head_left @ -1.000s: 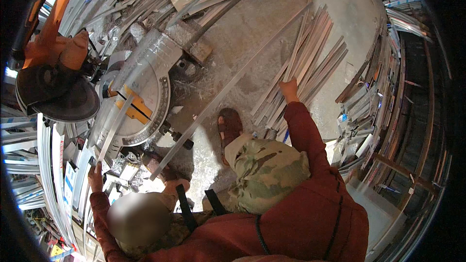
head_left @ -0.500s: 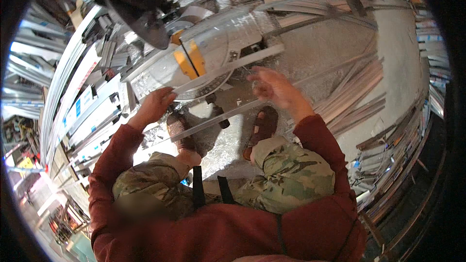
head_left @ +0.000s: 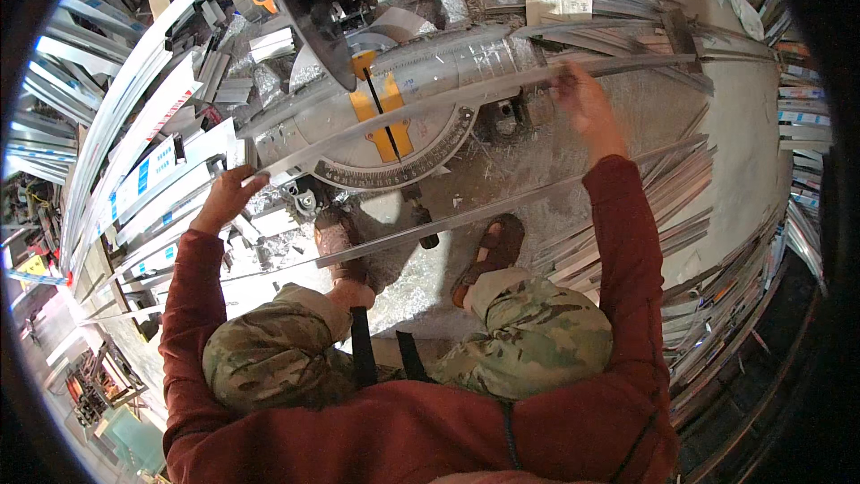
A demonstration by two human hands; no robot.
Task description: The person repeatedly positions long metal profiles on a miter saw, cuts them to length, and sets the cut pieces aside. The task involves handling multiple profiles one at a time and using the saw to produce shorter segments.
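A long, thin metal strip (head_left: 448, 106) lies slantwise across the table of a mitre saw (head_left: 313, 139), over its yellow slotted insert (head_left: 381, 112). At the strip's left end, my left hand (head_left: 226, 200) pinches it between thumb and fingers. Farther right, my right hand (head_left: 587, 112) closes round the strip from above, its fingertips partly hidden and slightly blurred. The saw's dark blade guard (head_left: 309, 22) is raised above the far side of the table. Below the curved angle scale (head_left: 403, 170) sticks out a black handle (head_left: 423, 224).
A second long strip (head_left: 502, 208) spans the space between the saw and my knees, above my sandalled feet (head_left: 488, 255). Bundles of metal profiles (head_left: 143, 188) lie at the left. More strips (head_left: 636, 202) are stacked at the right, with offcuts (head_left: 233, 90) behind the saw.
My hands have moved apart, the left one leftward and the right one farther right and away from me. The right hand has gone from loose, spread fingers to gripping the strip.
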